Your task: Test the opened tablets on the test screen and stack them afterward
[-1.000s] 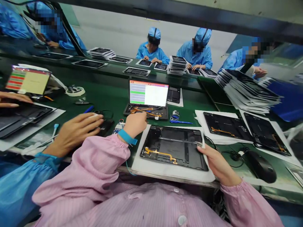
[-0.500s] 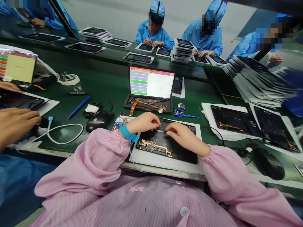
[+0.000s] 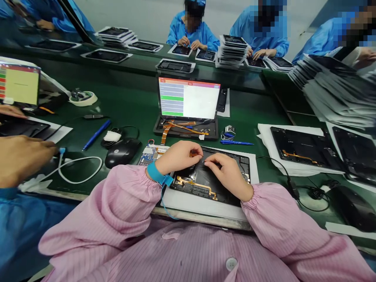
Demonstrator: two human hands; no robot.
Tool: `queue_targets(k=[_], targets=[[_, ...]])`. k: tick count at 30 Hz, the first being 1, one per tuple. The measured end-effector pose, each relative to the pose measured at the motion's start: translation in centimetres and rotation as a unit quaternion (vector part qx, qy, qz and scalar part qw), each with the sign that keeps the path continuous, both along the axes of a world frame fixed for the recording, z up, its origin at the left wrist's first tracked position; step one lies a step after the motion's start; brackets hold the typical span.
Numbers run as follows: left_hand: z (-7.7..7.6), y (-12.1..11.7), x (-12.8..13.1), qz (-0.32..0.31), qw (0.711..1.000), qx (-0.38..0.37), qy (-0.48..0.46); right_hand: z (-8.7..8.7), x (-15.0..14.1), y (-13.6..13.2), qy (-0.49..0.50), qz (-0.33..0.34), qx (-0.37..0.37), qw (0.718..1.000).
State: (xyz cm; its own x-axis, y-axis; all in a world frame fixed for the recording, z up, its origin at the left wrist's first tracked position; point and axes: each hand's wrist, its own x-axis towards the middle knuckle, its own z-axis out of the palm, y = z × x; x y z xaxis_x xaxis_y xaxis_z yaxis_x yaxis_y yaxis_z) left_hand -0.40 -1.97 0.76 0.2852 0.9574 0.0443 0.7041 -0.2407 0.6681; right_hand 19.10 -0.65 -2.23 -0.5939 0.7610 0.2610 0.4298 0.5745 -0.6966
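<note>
Both hands are over a black tablet housing (image 3: pixel 226 192) that lies on white paper, with a gold flex cable (image 3: pixel 202 185) along its near left side. My left hand (image 3: pixel 179 157), with a blue strap (image 3: pixel 157 172) on the wrist, is pinched above the housing's far left part; what its fingertips hold, if anything, is too small to make out. Close by on its right, my right hand (image 3: pixel 229 172) has thumb and forefinger drawn together, their contents also unclear. A blue circuit board (image 3: pixel 147 157) lies left of the housing, partly behind my left wrist.
A small screen (image 3: pixel 189 98) on a black base stands behind the housing. A blue pen (image 3: pixel 236 142) lies right of it, a black mouse (image 3: pixel 123 152) to the left. More housings (image 3: pixel 305 147) rest on paper at right. A co-worker's hand (image 3: pixel 26 160) is at far left.
My right hand has drawn nearer to my left, and its thumb and forefinger have come closer together. The left hand stays pinched over the housing. The view has shifted slightly.
</note>
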Motion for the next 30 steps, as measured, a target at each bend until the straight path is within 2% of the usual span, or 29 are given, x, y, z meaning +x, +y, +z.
queue_targets(k=[8, 30], targets=[[-0.29, -0.33, 0.34, -0.042, 0.999, 0.008, 0.008, 0.05, -0.06, -0.03, -0.001, -0.002, 0.001, 1.0], [0.16, -0.36, 0.56, -0.052, 0.999, -0.002, -0.001, -0.04, -0.05, -0.09, -0.005, -0.003, 0.006, 1.0]])
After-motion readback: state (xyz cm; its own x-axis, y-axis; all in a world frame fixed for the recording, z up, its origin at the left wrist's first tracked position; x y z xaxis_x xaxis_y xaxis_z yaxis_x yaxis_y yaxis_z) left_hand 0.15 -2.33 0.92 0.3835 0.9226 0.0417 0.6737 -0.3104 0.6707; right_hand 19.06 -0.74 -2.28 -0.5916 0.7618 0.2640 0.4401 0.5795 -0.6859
